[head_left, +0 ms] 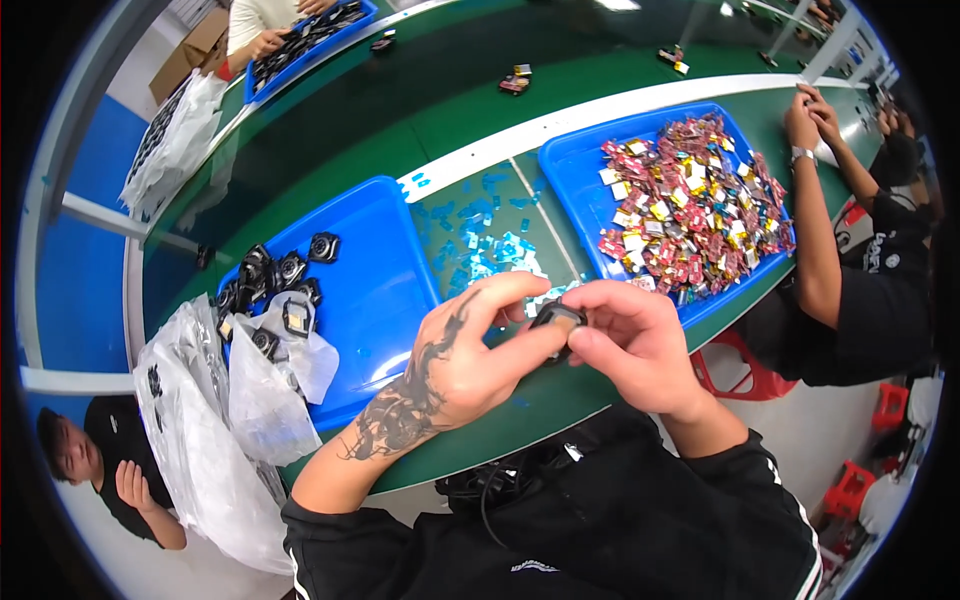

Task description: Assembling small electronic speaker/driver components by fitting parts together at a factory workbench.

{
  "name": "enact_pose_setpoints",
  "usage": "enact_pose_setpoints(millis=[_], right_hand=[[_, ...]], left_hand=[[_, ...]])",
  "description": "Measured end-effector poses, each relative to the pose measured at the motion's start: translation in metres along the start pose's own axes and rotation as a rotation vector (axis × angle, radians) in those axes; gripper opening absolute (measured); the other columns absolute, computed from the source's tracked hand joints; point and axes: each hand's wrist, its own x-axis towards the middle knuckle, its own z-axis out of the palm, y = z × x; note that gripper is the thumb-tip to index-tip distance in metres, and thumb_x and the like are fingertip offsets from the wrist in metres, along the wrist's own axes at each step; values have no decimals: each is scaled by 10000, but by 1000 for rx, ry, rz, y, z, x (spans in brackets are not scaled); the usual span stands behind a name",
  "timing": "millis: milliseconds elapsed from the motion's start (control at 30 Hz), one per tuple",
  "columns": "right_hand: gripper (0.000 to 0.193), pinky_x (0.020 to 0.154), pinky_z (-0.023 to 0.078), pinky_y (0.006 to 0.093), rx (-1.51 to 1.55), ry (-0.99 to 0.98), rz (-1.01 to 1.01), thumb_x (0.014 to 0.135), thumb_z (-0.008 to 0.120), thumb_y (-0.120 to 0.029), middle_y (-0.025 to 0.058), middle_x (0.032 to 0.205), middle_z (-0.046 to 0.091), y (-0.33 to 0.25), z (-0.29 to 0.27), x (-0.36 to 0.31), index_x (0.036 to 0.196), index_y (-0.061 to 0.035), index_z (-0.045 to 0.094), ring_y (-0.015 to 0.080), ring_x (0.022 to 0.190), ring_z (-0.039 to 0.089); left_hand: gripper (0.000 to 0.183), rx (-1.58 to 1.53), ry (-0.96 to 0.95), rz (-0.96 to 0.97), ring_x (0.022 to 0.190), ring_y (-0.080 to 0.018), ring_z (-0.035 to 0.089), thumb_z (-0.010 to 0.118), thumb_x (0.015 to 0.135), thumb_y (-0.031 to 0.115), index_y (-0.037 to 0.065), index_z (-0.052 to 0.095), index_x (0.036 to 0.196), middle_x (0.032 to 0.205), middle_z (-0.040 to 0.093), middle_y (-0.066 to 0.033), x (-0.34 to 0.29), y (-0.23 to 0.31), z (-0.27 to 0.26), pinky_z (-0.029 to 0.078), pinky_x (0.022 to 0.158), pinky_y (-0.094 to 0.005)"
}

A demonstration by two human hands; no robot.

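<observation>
Close to the table's near edge, my two hands meet around a small black casing (556,315) that looks like a watch case. My left hand (465,350) grips it from the left, its thumb pressed on the casing's face. From the right, my right hand (635,340) pinches the casing between thumb and fingers. My fingers cover much of it, so its inside is mostly hidden. To the left, a blue tray (375,270) holds several similar black casings (290,268), some lying on clear plastic. A second blue tray (572,165) at right is heaped with small red, white and yellow electronic parts (690,205).
Blue film scraps (485,240) lie between the trays on the green table (460,420). A plastic bag (190,430) hangs over the left tray's side. Beyond a white rail (500,145), a few parts rest on a green surface. Co-workers sit right and far left.
</observation>
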Motion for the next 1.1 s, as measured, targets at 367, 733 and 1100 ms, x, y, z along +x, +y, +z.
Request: enact_pose_setpoints(millis=[367,733,1100], right_hand=[[193,579,499,252,-587,168,-233,833,697,-36,46,746,638,2,6,17,1024,-21,676,116,627,614],[162,694,484,410,-1396,386,-267,739,743,-57,114,802,575,0,-63,10,821,-44,604,329,777,592],[210,647,483,292,-990,3,-331,752,694,75,88,808,643,-61,1,18,947,-2,689,170,718,613]], left_hand=[[331,-1131,-87,-948,772,-152,655,498,996,108,-36,471,1294,986,632,-111,-7,3,9,554,691,-270],[339,-1296,163,-1044,811,-207,680,474,1005,155,3,453,1307,1144,616,-193,13,-6,1,556,730,-273],[274,-619,8,-603,988,-212,585,754,825,224,116,712,1073,1096,538,-139,7,-5,-5,483,784,-302]])
